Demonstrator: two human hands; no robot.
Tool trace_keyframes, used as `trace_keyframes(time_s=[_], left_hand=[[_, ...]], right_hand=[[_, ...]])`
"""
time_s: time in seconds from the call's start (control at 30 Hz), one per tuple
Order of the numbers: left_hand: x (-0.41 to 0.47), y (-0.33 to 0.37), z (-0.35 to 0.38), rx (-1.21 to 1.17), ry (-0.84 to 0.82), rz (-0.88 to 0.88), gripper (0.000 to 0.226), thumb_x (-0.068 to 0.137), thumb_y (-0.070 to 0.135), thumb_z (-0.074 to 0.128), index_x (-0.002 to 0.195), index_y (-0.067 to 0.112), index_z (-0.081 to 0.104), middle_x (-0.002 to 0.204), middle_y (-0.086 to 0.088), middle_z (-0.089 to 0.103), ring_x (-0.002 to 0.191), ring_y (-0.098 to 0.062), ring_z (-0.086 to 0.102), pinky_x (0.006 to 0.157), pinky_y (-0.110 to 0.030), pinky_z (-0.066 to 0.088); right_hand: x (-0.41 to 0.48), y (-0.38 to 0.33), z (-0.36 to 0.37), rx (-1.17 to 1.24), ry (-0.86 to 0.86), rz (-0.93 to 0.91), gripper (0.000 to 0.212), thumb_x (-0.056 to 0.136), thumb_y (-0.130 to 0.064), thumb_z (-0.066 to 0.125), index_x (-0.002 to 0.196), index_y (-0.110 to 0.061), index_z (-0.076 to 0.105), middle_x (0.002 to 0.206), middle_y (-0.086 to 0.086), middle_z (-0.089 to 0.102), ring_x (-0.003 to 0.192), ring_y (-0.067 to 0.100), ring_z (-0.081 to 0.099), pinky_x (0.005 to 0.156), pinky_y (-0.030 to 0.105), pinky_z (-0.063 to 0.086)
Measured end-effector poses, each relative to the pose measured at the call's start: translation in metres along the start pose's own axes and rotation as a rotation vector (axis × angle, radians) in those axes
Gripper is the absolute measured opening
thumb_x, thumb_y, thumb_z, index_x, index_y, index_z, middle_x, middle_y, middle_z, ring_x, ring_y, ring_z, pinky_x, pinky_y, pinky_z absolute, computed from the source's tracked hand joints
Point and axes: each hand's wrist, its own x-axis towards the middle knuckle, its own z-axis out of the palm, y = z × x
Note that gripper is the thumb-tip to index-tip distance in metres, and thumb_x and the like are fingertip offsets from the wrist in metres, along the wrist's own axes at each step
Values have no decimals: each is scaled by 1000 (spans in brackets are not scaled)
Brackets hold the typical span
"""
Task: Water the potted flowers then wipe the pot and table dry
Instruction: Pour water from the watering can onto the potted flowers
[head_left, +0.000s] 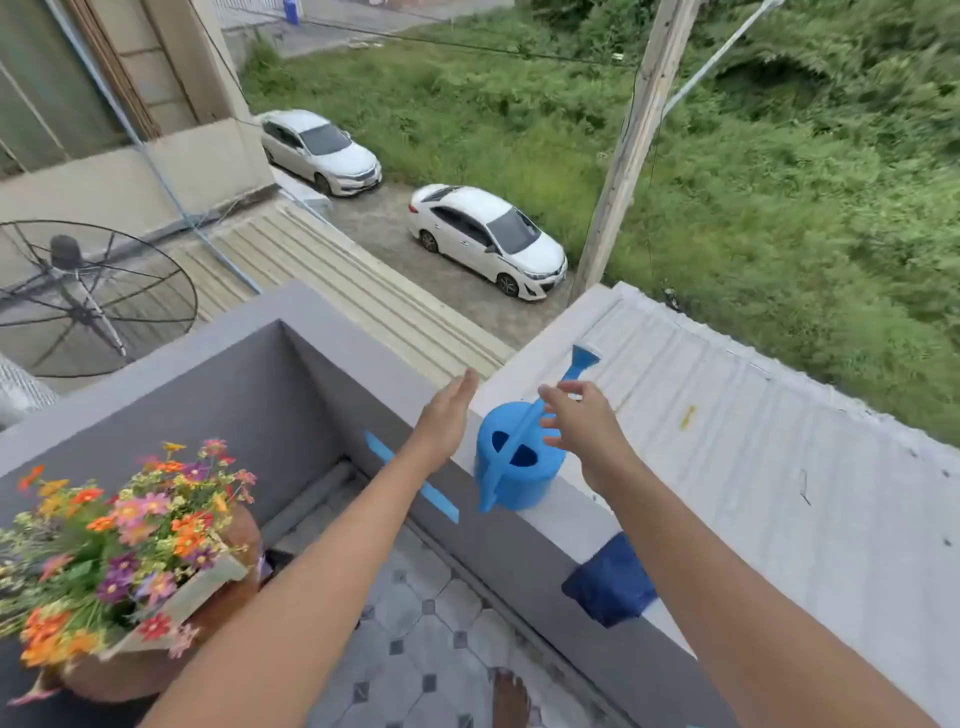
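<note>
Two hands are counted, left (445, 415) and right (584, 423). One blue watering can (519, 462) is noted on the ledge. One dark blue cloth (610, 579) is seen. One pot of flowers (119, 551) is recorded. Two white cars are tallied, the farther car (322, 150) and the nearer car (485, 239). One satellite dish (85, 299) and one utility pole (631, 140) are logged.

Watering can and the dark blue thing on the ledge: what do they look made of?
The watering can looks like moulded plastic: one uniform bright blue, smooth matte-to-satin skin, rounded seamless body and handle. The dark blue thing is probably a folded cloth: soft rumpled outline, no shine, draping slightly over the ledge edge, though blur leaves that open. The ledge itself looks like painted concrete, flat grey and white.
</note>
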Motion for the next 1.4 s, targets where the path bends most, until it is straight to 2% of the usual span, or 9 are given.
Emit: trace_keyframes(time_s=[0.2, 0.4, 0.5, 0.7, 0.9, 1.07, 1.2, 1.3, 1.4], left_hand=[[48, -59, 42, -61, 6, -196, 87, 76, 89, 33, 137, 31, 55, 142, 6, 58, 134, -16, 50, 116, -45, 34], [40, -46, 45, -124, 40, -201, 57, 93, 67, 38, 118, 24, 66, 115, 3, 71, 109, -18, 64, 106, -43, 45], [32, -58, 42, -159, 97, -191, 58, 93, 68, 38, 120, 25, 66, 121, 0, 69, 117, -19, 62, 108, -44, 44], [3, -79, 20, -236, 278, -147, 56, 85, 77, 41, 97, 28, 66, 91, -6, 69, 93, -21, 62, 101, -55, 44], [-64, -60, -29, -312, 405, -152, 58, 84, 76, 40, 124, 39, 59, 120, 13, 68, 117, -9, 60, 103, -40, 45], [-129, -51, -69, -374, 538, -108, 32, 100, 55, 35, 124, 38, 48, 112, 24, 60, 101, 6, 59, 73, -11, 44], [-181, -46, -97, -377, 599, -100, 31, 102, 50, 33, 131, 39, 39, 106, 24, 50, 81, 22, 44, 61, -2, 37], [-207, -55, -112, -418, 658, -114, 30, 102, 50, 33, 127, 35, 42, 103, 22, 55, 82, 19, 51, 62, -7, 41], [-227, -66, -126, -427, 671, -121, 51, 94, 64, 36, 131, 32, 50, 120, 10, 66, 103, -3, 62, 83, -25, 49]], right_hand=[[21, 36, 7, 117, -185, 276, 31, 101, -29, 57, 121, -5, 60, 107, 18, 71, 98, 29, 74, 87, 36, 60], [43, 21, 17, 95, -350, 257, 29, 103, -26, 53, 119, -3, 64, 107, 19, 74, 96, 30, 75, 80, 33, 62], [45, 8, 24, 32, -386, 224, 27, 104, -23, 52, 118, 0, 56, 99, 18, 68, 84, 30, 74, 70, 31, 62], [32, -21, 52, -298, -580, 26, 29, 103, -31, 53, 83, -11, 46, 62, 10, 56, 41, 20, 53, 46, 23, 48], [-6, -58, 95, -613, -683, -233, 30, 98, -33, 54, 80, -11, 45, 65, 4, 48, 54, 21, 43, 52, 32, 42], [-56, -86, 144, -798, -747, -424, 35, 102, -30, 48, 102, 2, 59, 72, 6, 49, 57, 21, 46, 45, 26, 42], [-96, -94, 190, -1068, -718, -657, 34, 102, -34, 47, 91, -3, 57, 79, 9, 59, 61, 26, 54, 55, 32, 44], [-125, -95, 217, -1189, -683, -774, 34, 102, -32, 46, 93, -2, 59, 85, 13, 62, 65, 28, 56, 55, 33, 42], [-155, -100, 237, -1284, -664, -857, 35, 104, -31, 46, 84, -3, 52, 77, 11, 54, 59, 26, 51, 47, 30, 34]])
